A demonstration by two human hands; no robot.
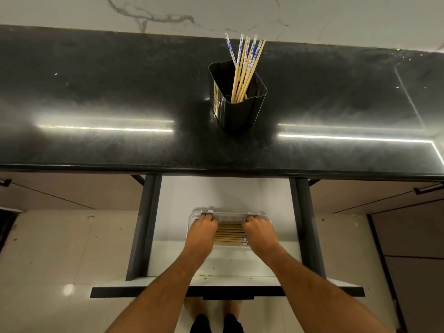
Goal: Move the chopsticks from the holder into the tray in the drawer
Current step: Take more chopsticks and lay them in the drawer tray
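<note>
- Dark polished counter (96, 97) under a marbled wall, drawer (223, 195) pulled open below.
- Chopsticks (243, 68): pale wood with blue-and-white patterned tops, a bunch upright and leaning in the black holder (236, 104) on the counter.
- Second batch of chopsticks (229, 234) lying flat, side by side, in the clear tray (193, 218) inside the drawer.
- Roughly midway by the look of it: some moved, the bunch in the holder left.
- Left hand (204, 228) and right hand (258, 228) apart, fingers curled over the tray's far rim, gripping it.
- Pale tiled floor (60, 260) beneath.
</note>
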